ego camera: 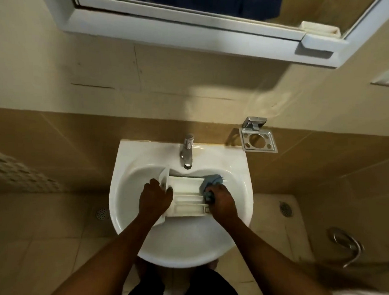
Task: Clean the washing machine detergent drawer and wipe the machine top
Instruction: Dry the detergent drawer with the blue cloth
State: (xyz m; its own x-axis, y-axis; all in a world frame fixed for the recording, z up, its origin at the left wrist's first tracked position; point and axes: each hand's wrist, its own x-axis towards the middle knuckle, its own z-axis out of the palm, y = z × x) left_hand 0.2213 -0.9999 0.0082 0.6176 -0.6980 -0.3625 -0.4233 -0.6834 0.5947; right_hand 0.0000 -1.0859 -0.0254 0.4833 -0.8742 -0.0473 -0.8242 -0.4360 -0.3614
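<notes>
A white detergent drawer (pixel 186 196) lies inside the white sink basin (pixel 142 238), its front panel at the left. My left hand (pixel 154 197) grips the drawer's front panel end. My right hand (pixel 220 201) holds a blue cloth (pixel 211 181) against the drawer's right end. The cloth bunches out above my fingers. The drawer's inner compartments show between my two hands.
A chrome tap (pixel 186 153) stands at the back of the basin, above the drawer. A metal holder (pixel 258 140) is fixed to the tiled wall at the right. A mirror cabinet (pixel 193 23) hangs overhead. Floor drains (pixel 102 213) lie on either side.
</notes>
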